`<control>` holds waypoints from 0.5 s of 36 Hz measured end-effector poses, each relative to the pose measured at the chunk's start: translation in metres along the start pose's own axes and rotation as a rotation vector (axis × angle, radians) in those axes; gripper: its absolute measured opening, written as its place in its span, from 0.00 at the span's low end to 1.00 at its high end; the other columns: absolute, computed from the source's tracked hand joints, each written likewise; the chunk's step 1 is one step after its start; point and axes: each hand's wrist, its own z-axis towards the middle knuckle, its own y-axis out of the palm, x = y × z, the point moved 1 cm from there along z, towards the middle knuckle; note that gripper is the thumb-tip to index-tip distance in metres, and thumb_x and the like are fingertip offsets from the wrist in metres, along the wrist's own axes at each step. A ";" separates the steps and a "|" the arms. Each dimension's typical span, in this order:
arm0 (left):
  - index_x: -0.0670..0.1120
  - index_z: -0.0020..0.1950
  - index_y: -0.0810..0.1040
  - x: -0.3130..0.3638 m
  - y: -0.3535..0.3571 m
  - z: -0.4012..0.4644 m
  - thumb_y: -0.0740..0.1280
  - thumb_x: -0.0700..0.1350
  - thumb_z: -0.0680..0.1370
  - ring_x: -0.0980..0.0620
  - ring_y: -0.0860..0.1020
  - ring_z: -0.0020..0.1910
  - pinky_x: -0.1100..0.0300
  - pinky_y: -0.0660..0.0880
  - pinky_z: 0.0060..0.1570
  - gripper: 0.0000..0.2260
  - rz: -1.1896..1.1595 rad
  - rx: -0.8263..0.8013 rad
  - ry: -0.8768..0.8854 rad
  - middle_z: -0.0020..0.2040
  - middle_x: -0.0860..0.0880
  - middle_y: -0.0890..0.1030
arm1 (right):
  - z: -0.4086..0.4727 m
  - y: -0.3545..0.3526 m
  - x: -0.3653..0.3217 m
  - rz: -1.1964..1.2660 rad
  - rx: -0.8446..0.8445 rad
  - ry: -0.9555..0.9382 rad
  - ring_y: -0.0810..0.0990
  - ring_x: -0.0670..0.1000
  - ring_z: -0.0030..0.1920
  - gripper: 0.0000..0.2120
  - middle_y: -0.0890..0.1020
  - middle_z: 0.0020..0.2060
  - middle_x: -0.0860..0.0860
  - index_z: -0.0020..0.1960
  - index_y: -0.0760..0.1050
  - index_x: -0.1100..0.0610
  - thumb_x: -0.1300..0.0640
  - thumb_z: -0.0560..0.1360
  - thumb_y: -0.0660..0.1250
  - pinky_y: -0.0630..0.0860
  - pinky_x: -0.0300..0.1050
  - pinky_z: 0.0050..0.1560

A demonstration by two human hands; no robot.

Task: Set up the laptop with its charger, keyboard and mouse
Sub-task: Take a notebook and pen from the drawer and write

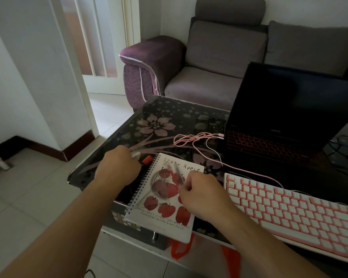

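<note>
Right hand [201, 194] pinches clear pen [176, 173] over notebook [165, 197]. Left hand [119, 165] curled on something at notebook's far-left corner, beside red-capped object [147, 159] — cannot tell what it grips. Notebook on desk [165, 113], left of pink keyboard [289, 213]. Laptop [279, 125] open beyond keyboard, keys lit; pink cable [191, 139] runs to laptop's left edge. Judgement: keyboard placed — mouse, charger not seen, likely pending.

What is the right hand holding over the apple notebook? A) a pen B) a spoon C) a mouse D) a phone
A: the right hand pinches a clear pen that slants over the notebook.
</note>
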 end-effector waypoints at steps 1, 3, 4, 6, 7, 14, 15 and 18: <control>0.44 0.46 0.79 -0.001 -0.001 0.001 0.68 0.47 0.83 0.50 0.80 0.33 0.60 0.72 0.29 0.08 0.006 -0.004 -0.001 0.38 0.45 0.81 | 0.000 0.000 0.000 -0.004 0.003 0.001 0.84 0.49 0.37 0.11 0.82 0.37 0.48 0.46 0.75 0.51 0.45 0.82 0.64 0.83 0.53 0.38; 0.44 0.48 0.80 -0.005 -0.002 0.002 0.70 0.47 0.81 0.49 0.82 0.35 0.58 0.76 0.32 0.06 0.052 -0.010 -0.011 0.39 0.46 0.82 | 0.001 0.001 -0.001 -0.019 0.008 0.002 0.83 0.49 0.38 0.11 0.82 0.38 0.48 0.47 0.74 0.51 0.45 0.82 0.64 0.83 0.52 0.38; 0.45 0.51 0.79 -0.006 -0.002 0.002 0.71 0.47 0.80 0.48 0.83 0.38 0.56 0.79 0.35 0.06 0.068 -0.007 -0.016 0.41 0.46 0.82 | 0.002 0.001 -0.001 -0.022 0.009 0.004 0.83 0.48 0.38 0.11 0.82 0.38 0.48 0.47 0.74 0.50 0.44 0.82 0.64 0.83 0.50 0.37; 0.50 0.58 0.75 -0.005 -0.001 0.000 0.72 0.51 0.79 0.46 0.83 0.48 0.50 0.84 0.47 0.12 0.091 0.001 0.001 0.53 0.45 0.81 | 0.002 0.001 -0.002 -0.021 0.013 0.007 0.83 0.47 0.39 0.10 0.81 0.39 0.47 0.49 0.73 0.50 0.44 0.82 0.64 0.83 0.48 0.37; 0.54 0.63 0.75 -0.004 -0.001 0.000 0.72 0.54 0.79 0.43 0.81 0.56 0.45 0.83 0.54 0.15 0.103 0.016 0.033 0.61 0.44 0.78 | 0.002 0.001 -0.002 -0.021 0.013 0.009 0.83 0.47 0.39 0.10 0.81 0.40 0.47 0.50 0.73 0.50 0.44 0.82 0.64 0.83 0.48 0.37; 0.49 0.62 0.82 0.005 0.012 -0.002 0.71 0.51 0.80 0.40 0.69 0.67 0.44 0.71 0.67 0.12 0.257 -0.037 0.132 0.68 0.41 0.71 | 0.000 0.003 -0.004 -0.032 0.015 0.001 0.81 0.47 0.37 0.10 0.80 0.38 0.47 0.50 0.72 0.51 0.45 0.82 0.63 0.72 0.44 0.31; 0.46 0.62 0.81 0.005 0.015 -0.001 0.72 0.50 0.79 0.42 0.72 0.64 0.45 0.75 0.64 0.13 0.226 -0.022 0.120 0.66 0.41 0.72 | 0.000 0.003 -0.003 -0.032 0.014 0.001 0.81 0.47 0.37 0.10 0.80 0.38 0.47 0.50 0.72 0.51 0.45 0.83 0.63 0.71 0.43 0.31; 0.44 0.60 0.72 0.006 0.019 0.000 0.74 0.47 0.78 0.48 0.78 0.49 0.52 0.79 0.50 0.16 0.128 0.027 0.102 0.54 0.44 0.78 | 0.000 0.004 -0.003 -0.020 0.013 -0.001 0.81 0.48 0.37 0.09 0.80 0.39 0.48 0.51 0.72 0.51 0.46 0.82 0.63 0.71 0.43 0.31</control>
